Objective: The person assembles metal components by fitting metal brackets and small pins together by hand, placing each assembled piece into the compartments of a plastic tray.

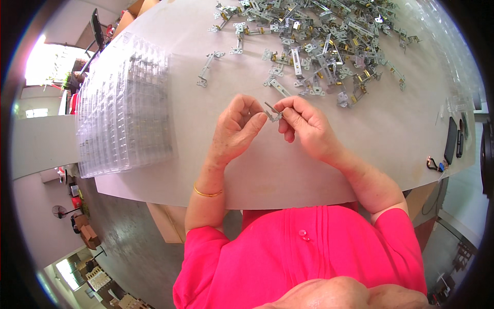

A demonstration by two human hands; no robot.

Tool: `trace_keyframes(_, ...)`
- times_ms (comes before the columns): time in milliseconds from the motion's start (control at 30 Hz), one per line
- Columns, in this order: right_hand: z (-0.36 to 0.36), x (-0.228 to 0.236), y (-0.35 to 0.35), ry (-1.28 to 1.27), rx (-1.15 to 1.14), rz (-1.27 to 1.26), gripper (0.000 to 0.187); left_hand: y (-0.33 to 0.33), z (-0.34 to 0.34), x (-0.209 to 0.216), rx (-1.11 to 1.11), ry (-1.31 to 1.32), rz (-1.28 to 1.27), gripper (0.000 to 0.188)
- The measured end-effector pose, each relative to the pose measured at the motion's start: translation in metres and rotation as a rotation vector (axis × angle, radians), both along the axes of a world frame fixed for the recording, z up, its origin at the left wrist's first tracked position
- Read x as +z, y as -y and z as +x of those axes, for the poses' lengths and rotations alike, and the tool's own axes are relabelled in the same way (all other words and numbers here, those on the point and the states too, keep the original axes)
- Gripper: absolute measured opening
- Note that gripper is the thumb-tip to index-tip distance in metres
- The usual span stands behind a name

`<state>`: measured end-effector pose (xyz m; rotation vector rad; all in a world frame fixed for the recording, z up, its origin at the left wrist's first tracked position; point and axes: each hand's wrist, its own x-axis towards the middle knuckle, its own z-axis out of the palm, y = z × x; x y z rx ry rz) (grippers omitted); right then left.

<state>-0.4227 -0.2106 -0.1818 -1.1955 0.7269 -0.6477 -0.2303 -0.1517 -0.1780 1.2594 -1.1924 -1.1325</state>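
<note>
A small silvery metal bracket (275,117) is held up in front of me, over the near middle of the table. My right hand (311,129) pinches its right end between thumb and fingers. My left hand (237,126) is curled at the other end, thumb and forefinger closed at the bracket's left edge; how firmly they grip it is hard to see. Just beyond my hands spreads a big loose heap of metal brackets (324,56), some with brass-coloured parts. One bracket (207,69) lies apart, left of the heap.
A tall stack of clear plastic trays (126,108) stands on the table's left side. More clear plastic (447,41) lies along the far right edge. At the right are a dark flat bar (450,140), a black pen-like tool (459,139) and a small tool with blue and orange parts (436,165).
</note>
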Motion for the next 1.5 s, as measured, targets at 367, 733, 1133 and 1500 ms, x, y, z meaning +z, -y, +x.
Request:
trace_keyframes(367, -0.006, 0.0, 0.003, -0.005, 0.195, 0.01, 0.014, -0.005, 0.005, 0.007, -0.293, -0.006, 0.067, 0.015)
trace_keyframes(733, -0.003, 0.0, 0.005, 0.088, -0.027, -0.794, 0.012, 0.004, 0.012, 0.012, -0.082, -0.213, 0.271, 0.016)
trace_keyframes(1133, -0.003, -0.007, 0.001, 0.189, -0.047, -0.405, 0.006, 0.007, 0.014, 0.005, -0.28, -0.625, 0.299, 0.03)
trace_keyframes(1500, -0.003, -0.009, 0.007, 0.349, -0.161, 0.066, 0.012, 0.007, 0.003, -0.004, -0.17, -0.47, -0.167, 0.039)
